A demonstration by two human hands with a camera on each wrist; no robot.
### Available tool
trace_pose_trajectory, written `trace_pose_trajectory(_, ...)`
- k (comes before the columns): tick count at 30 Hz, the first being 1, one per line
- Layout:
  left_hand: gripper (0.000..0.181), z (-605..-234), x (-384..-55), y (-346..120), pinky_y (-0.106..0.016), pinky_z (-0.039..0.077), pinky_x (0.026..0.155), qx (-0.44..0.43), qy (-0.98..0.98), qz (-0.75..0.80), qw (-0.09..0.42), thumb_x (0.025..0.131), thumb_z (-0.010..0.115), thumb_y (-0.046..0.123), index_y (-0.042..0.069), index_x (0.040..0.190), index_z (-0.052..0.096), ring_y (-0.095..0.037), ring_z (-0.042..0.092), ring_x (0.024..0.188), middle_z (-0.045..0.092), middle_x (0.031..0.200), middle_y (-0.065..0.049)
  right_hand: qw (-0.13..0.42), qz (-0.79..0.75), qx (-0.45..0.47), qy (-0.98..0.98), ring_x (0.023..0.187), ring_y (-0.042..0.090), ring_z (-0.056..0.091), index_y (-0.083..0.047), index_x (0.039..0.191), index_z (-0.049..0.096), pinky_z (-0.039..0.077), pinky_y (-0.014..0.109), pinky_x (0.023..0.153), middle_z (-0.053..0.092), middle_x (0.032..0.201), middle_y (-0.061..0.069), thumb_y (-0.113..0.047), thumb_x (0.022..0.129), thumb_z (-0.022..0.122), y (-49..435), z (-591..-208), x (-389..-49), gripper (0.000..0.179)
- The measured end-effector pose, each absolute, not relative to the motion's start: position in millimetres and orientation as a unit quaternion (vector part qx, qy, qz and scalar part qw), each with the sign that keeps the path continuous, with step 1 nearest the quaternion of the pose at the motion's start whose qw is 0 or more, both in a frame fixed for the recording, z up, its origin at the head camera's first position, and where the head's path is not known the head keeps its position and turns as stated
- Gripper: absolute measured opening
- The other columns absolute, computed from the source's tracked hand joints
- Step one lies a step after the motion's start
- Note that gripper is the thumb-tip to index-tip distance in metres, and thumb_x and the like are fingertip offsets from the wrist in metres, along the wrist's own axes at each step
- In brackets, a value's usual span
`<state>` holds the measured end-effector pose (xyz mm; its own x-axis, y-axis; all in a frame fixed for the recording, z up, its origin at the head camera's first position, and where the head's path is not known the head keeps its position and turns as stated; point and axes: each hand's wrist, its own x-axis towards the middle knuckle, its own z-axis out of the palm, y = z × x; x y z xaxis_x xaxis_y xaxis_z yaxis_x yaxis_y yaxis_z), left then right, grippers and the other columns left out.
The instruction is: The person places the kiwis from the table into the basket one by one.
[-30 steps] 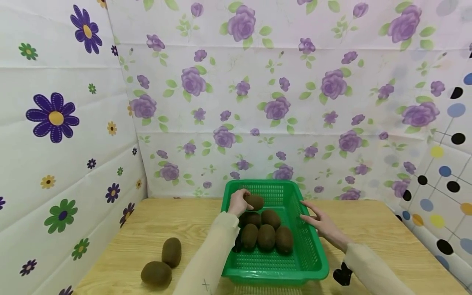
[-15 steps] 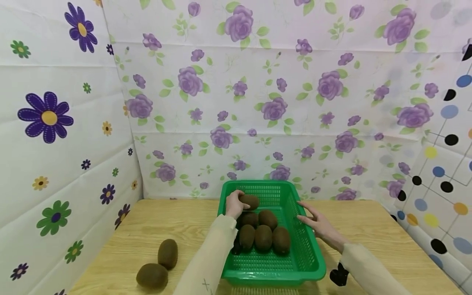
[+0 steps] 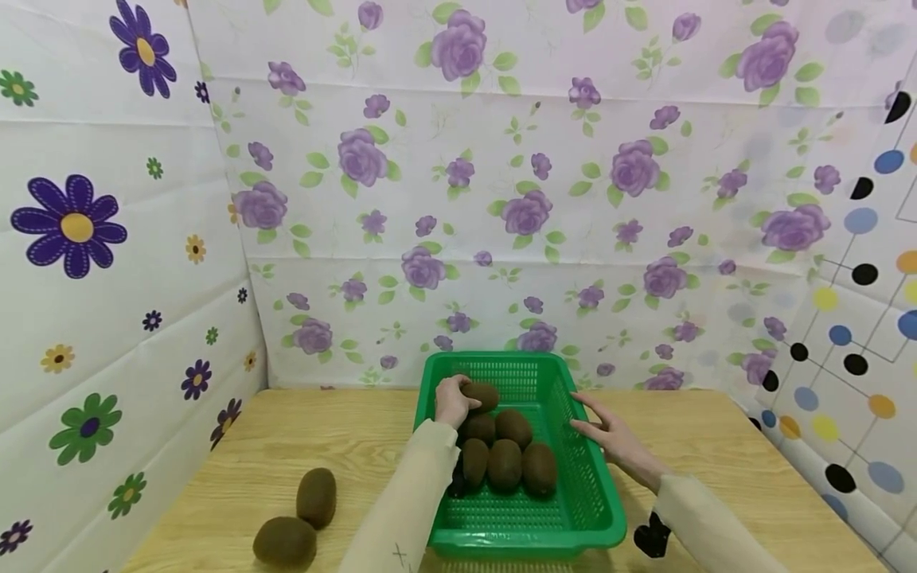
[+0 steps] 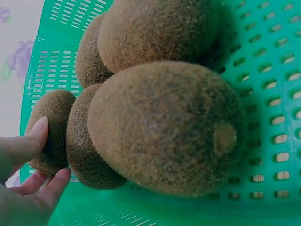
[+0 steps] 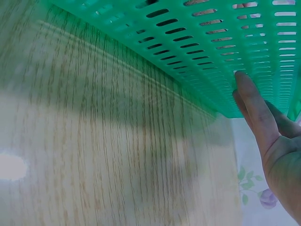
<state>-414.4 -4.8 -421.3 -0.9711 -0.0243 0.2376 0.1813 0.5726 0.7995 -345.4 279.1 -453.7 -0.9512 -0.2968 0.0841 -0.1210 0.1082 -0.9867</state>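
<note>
In the head view, a green plastic basket [image 3: 526, 541] holds several brown fuzzy kiwis, one of them a front kiwi [image 3: 505, 465]. My left hand [image 3: 452, 403] grips a kiwi [image 3: 482, 396] at the basket's back left. The left wrist view has that held kiwi [image 4: 57, 106] between thumb and fingers, beside other kiwis, with a large nearby kiwi [image 4: 164, 129] in front. My right hand [image 3: 618, 442] rests its extended fingers against the basket's right side. From the right wrist, those fingers [image 5: 256, 106] touch the slotted outer wall.
Two more kiwis lie on the wooden table [image 3: 344, 438] left of the basket: an upright-lying kiwi [image 3: 316, 498] and a sideways kiwi [image 3: 285, 542]. A flower-printed cloth [image 3: 401, 207] hangs behind the table, with patterned cloths at both sides.
The head view has shifted slightly, so everything appears a little further left. My left hand keeps its grip on the kiwi in the basket; my right hand stays at the basket's side.
</note>
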Motion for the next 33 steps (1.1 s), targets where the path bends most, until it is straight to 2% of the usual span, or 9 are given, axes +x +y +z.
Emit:
trace_pose_trajectory(6, 0.042, -426, -416, -4, -0.043, 0.045, 0.079, -0.035, -0.873, -0.470, 0.123, 0.069, 0.076, -0.002, -0.003, 0.109, 0.061, -0.035, 0.053, 0.098, 0.057, 0.107, -0.018, 0.065, -0.648, -0.144, 0.745, 0.106, 0.037, 0.049, -0.019, 0.146, 0.017, 0.048, 0.050, 0.069, 0.016, 0.139, 0.031, -0.021, 0.095, 0.050, 278, -455, -344, 0.061)
trace_pose_trajectory(13, 0.043, -432, -418, -2, -0.043, 0.044, 0.079, -0.020, -0.869, -0.476, 0.133, 0.072, 0.074, -0.003, -0.005, 0.111, 0.057, -0.036, 0.051, 0.099, 0.054, 0.109, -0.020, 0.064, -0.661, -0.128, 0.737, 0.102, 0.037, 0.052, -0.020, 0.145, 0.019, 0.048, 0.050, 0.068, 0.028, 0.134, 0.032, -0.021, 0.094, 0.052, 277, -455, -344, 0.061)
trace_pose_trajectory(19, 0.043, -433, -422, 1, -0.044, 0.044, 0.078, -0.022, -0.869, -0.476, 0.132, 0.071, 0.075, -0.002, -0.004, 0.110, 0.058, -0.036, 0.052, 0.098, 0.055, 0.107, -0.019, 0.062, -0.659, -0.139, 0.736, 0.101, 0.038, 0.052, -0.016, 0.146, 0.017, 0.049, 0.050, 0.067, 0.025, 0.134, 0.035, -0.020, 0.095, 0.050, 278, -454, -344, 0.061)
trace_pose_trajectory(23, 0.045, -435, -422, 1, -0.044, 0.045, 0.079, -0.022, -0.869, -0.479, 0.120, 0.070, 0.076, -0.003, -0.005, 0.111, 0.058, -0.036, 0.052, 0.098, 0.056, 0.108, -0.020, 0.062, -0.662, -0.138, 0.734, 0.100, 0.038, 0.053, -0.019, 0.145, 0.019, 0.049, 0.050, 0.067, 0.025, 0.134, 0.034, -0.020, 0.095, 0.050, 277, -454, -342, 0.060)
trace_pose_trajectory(33, 0.036, -436, -421, 2, -0.041, 0.048, 0.069, -0.002, -0.878, -0.468, 0.096, 0.072, 0.071, -0.009, -0.003, 0.105, 0.062, -0.034, 0.056, 0.084, 0.058, 0.097, -0.018, 0.061, -0.658, -0.145, 0.737, 0.100, 0.038, 0.053, -0.016, 0.146, 0.018, 0.049, 0.050, 0.066, 0.023, 0.135, 0.034, -0.019, 0.095, 0.049, 278, -453, -345, 0.060)
